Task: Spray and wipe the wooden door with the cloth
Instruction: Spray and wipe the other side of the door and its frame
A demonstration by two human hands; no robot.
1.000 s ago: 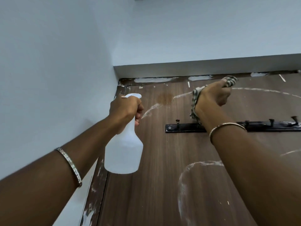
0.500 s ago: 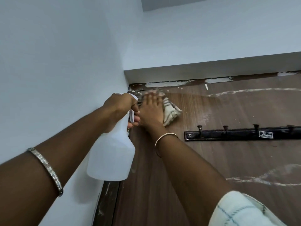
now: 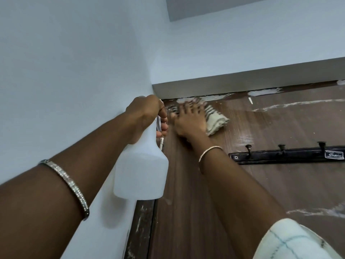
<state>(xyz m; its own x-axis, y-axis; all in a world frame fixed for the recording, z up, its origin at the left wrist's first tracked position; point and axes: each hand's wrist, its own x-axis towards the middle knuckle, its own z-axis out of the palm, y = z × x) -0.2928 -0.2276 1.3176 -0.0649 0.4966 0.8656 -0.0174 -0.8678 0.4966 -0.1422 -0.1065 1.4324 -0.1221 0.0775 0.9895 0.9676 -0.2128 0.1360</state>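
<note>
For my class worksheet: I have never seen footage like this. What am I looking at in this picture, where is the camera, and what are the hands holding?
There is no machine here. A person works with two bare hands, and a single wide-angle camera worn on the head looks out at them, so both arms reach in from the bottom of the picture.

The surface being worked on stands upright. It is a brown wooden door marked with white streaks, and it meets a pale wall on its left. A black hook rail is fixed to the door.

The left hand has its grip round the neck of a white spray bottle, close to the door's left edge. The right hand, fingers spread, presses a striped cloth flat against the door's top left corner.
</note>
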